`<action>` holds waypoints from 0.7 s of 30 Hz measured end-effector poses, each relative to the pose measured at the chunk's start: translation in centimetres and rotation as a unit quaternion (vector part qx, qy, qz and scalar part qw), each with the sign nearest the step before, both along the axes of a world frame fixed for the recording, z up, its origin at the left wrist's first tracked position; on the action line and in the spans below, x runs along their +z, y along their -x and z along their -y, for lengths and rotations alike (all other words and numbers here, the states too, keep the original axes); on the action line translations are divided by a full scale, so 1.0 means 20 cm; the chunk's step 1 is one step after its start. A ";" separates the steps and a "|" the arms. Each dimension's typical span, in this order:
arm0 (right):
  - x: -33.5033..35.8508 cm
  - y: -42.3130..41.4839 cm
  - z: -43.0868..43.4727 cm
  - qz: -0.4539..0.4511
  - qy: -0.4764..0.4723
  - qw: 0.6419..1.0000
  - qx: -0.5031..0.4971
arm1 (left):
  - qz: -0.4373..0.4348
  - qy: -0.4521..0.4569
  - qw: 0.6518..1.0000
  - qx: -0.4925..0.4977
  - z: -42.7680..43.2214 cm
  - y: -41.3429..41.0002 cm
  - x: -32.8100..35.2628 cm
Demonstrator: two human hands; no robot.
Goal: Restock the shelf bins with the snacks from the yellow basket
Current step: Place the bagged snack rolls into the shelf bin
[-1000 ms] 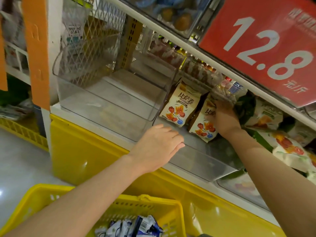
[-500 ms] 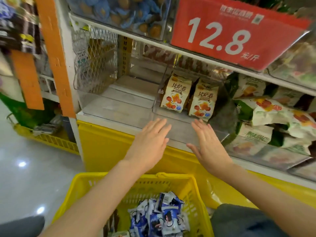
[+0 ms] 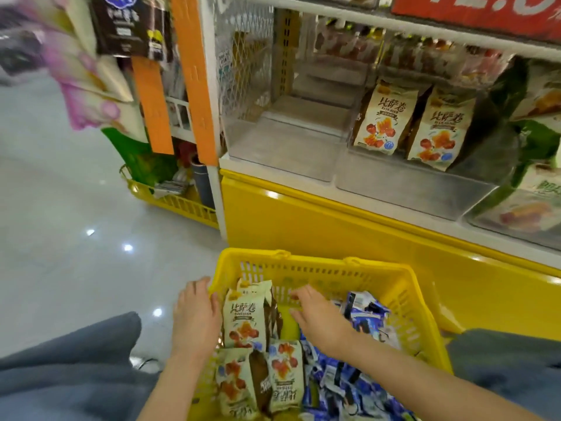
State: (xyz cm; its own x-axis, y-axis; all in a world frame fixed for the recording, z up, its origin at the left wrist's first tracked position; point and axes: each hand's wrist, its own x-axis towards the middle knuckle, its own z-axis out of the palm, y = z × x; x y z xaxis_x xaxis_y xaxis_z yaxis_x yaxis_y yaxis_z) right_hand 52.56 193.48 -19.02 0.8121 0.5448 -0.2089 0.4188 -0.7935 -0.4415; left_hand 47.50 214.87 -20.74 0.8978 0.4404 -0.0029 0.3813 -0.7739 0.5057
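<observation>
The yellow basket [image 3: 318,264] stands on the floor in front of me. Several cream snack packs [image 3: 244,319] lie in its left half and a heap of blue-and-white packs [image 3: 364,317] in its right half. My left hand [image 3: 197,317] rests at the basket's left rim, fingers straight, beside an upright cream pack. My right hand [image 3: 318,319] reaches into the basket's middle with spread fingers and holds nothing. On the shelf above, the left clear bin [image 3: 282,147] is empty. The middle bin [image 3: 403,180] holds two matching cream packs [image 3: 382,117].
A bin of green packs [image 3: 531,132] sits at the right of the shelf. A yellow cabinet front [image 3: 334,226] runs below the bins, with a red price sign [image 3: 485,13] above them. Another yellow basket [image 3: 173,202] stands at the left. My knees flank the basket.
Both hands have dropped from the front of the middle shelf bin down to the basket. The view has tilted down with them.
</observation>
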 end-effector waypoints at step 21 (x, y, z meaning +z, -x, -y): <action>-0.44 0.01 -0.41 -0.251 -0.154 0.911 -0.287 | -0.003 0.163 0.986 0.045 -0.04 0.19 -0.28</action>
